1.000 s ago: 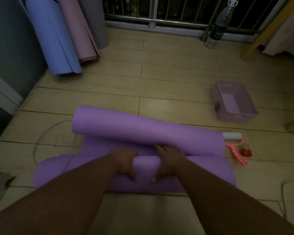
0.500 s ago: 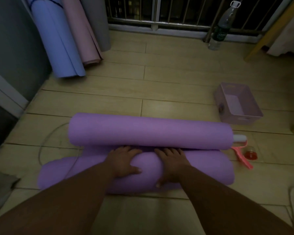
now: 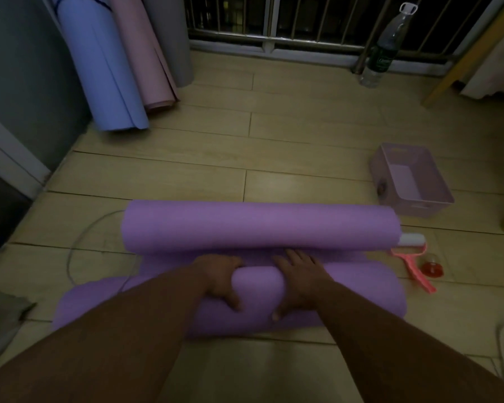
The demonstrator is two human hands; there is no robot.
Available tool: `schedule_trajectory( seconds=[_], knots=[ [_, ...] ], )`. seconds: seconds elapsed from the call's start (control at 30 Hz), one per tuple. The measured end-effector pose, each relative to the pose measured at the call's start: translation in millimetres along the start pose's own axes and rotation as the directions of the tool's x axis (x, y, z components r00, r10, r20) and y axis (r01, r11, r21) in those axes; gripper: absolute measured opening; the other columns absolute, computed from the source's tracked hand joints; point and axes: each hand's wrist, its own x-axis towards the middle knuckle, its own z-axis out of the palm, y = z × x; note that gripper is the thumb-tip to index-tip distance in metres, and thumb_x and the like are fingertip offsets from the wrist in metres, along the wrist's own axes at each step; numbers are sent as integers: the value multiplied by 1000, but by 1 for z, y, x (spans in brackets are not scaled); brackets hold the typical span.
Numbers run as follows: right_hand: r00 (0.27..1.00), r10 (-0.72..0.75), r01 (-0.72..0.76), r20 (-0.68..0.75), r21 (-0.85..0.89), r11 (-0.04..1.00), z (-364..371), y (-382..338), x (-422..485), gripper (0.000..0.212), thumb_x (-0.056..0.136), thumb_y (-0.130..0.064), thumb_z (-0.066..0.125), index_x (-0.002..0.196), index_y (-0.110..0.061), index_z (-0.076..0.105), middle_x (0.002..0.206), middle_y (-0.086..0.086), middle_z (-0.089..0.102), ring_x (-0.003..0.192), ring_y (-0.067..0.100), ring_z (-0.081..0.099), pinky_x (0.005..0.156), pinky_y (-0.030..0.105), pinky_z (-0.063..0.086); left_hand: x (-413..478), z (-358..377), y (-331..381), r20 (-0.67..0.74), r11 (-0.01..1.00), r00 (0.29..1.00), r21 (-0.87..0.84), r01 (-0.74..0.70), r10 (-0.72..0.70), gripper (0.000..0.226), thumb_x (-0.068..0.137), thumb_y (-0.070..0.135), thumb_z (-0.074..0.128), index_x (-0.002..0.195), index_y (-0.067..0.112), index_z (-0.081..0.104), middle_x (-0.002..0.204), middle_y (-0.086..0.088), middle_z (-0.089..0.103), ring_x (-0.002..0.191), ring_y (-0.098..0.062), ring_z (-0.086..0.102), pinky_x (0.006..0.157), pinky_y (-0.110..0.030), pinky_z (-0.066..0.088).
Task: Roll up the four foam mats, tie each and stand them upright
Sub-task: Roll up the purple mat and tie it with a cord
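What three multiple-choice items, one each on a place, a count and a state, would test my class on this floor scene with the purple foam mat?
1. Where is the clear plastic bottle? A by the metal railing at the back; B on a shelf; C lying mid-floor.
2. How many rolled mats stand against the grey wall? A one; B three; C five.
3. The purple foam mat is: A tied and upright; B lying on the wooden floor, partly rolled; C spread fully flat.

Answers: 1 A, it stands upright at the railing's foot. 2 B, a blue roll, a pink roll and a grey roll stand there. 3 B, the left hand and right hand rest on its near roll, and no tie shows.
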Motion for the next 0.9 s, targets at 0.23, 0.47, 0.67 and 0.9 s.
schedule_trajectory(
  seconds=[0.23,0.47,0.67,0.9],
  knots=[
    [998,23,-22,-52,19,1000,-2,-5,0,117,40,-78,78,140,-31,40,138,3,53,124,26,49,106,36,34,-10,9,0,-139,996,990,88,3,9,99,63,71,72,146,39,30,149,6,37,135,-19,37,109,-37,29],
    [996,58,-50,-73,112,992,-3,-3,0,132,41,-76,80,151,-31,22,144,7,50,131,26,46,109,35,33,-19,25,-8,-113,983,994,185,6,15,136,44,90,54,155,29,6,158,0,24,141,-22,29,115,-39,24],
    [982,-50,59,-182,41,997,3,-1,-7,115,57,-74,75,151,-28,28,153,-2,36,138,20,33,115,32,16,-9,12,-1,-138,988,989,141,66,-46,112,57,64,80,149,34,24,150,2,40,134,-22,42,108,-38,33],
    [997,-10,5,-79,-62,998,5,-10,2,126,53,-64,82,154,-27,17,148,4,36,133,26,35,112,39,24,-2,4,-4,-119,995,992,84,54,-43,113,52,66,81,148,37,28,150,5,39,134,-19,41,110,-37,34]
  ],
)
